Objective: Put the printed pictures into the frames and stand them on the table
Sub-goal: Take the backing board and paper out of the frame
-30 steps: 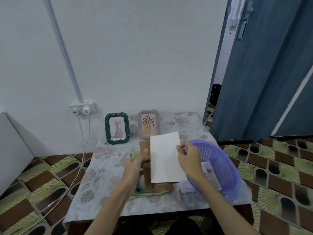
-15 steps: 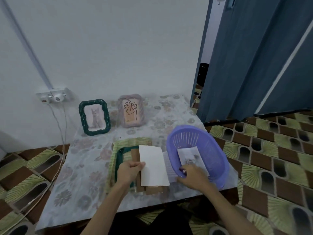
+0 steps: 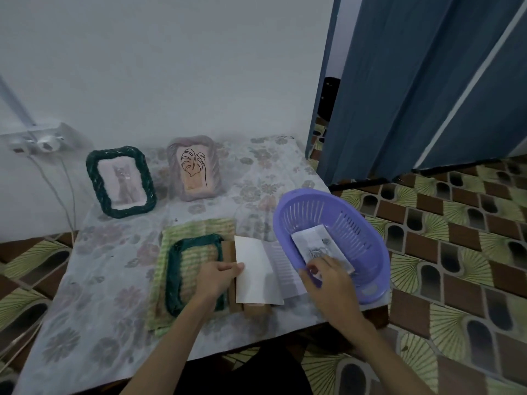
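The left hand (image 3: 218, 277) lies near the front edge of the table (image 3: 85, 295), its fingers curled and its thumb and forefinger pinching the left edge of a white sheet (image 3: 255, 273). The sheet lies blank side up across a brown backing board (image 3: 251, 307), which shows only as a strip on the sheet's left and a piece below it. Just left of the hand a dark green woven frame (image 3: 176, 276) lies flat on a pale green mat (image 3: 196, 228), and the wrist crosses the frame's right side.

The right hand (image 3: 328, 282) reaches over the near rim of a purple basket (image 3: 350, 223) that sits at the table's front right corner, partly over the edge. Its fingers are bent down onto the near end of a printed picture (image 3: 312, 242) lying on the basket floor; whether they pinch the paper or only press on it cannot be told, since the fingertips are hidden by the back of the hand. A ribbed translucent sheet (image 3: 285, 266) lies between the white sheet and the basket.

Along the back edge of the table, against the wall, two filled frames stand upright: a green frame (image 3: 94, 183) holding a cat picture towards the back left, and just to its right a mauve frame (image 3: 212, 169) with a leaf drawing. A socket (image 3: 42, 139) with cables (image 3: 65, 201) hangs on the wall beyond the left edge.
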The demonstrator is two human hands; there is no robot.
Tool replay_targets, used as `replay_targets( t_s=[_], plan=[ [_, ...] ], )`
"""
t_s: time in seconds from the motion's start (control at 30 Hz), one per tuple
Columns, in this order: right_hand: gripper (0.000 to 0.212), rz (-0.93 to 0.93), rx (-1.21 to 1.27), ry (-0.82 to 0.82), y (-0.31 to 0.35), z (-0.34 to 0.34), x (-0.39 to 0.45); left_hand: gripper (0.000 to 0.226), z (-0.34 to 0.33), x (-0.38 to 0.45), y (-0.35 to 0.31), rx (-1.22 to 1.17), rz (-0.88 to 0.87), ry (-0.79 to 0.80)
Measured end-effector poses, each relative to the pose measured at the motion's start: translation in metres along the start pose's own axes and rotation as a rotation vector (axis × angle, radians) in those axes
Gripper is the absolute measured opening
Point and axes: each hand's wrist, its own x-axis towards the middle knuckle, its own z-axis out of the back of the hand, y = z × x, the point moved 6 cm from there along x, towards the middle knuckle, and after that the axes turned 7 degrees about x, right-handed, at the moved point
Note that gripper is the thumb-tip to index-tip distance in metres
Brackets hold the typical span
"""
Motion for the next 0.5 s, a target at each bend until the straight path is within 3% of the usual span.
replay_targets(
  t_s=[0.07,0.17,0.27,0.33,0.5],
  plan=[
    [0.032,-0.086,0.088,-0.010,0.015,-0.015,-0.012,0.014,0.006,0.004,0.005,-0.034,0.026,0.012],
    [0.040,-0.368,0.063,0.239,0.012,-0.061,-0.024,0.011,0.014,0.006,0.012,-0.061,0.047,0.016],
    [0.031,-0.661,0.543,0.248,0.004,-0.088,-0.019,0.008,0.016,0.003,0.013,-0.070,0.040,0.036],
    [0.037,-0.761,0.705,0.180,0.000,-0.097,-0.013,0.017,0.018,0.001,0.011,-0.063,0.018,0.023],
    [0.037,-0.765,0.508,0.127,-0.018,-0.103,-0.001,0.025,0.036,0.004,0.017,-0.054,-0.011,-0.082]
  ],
)
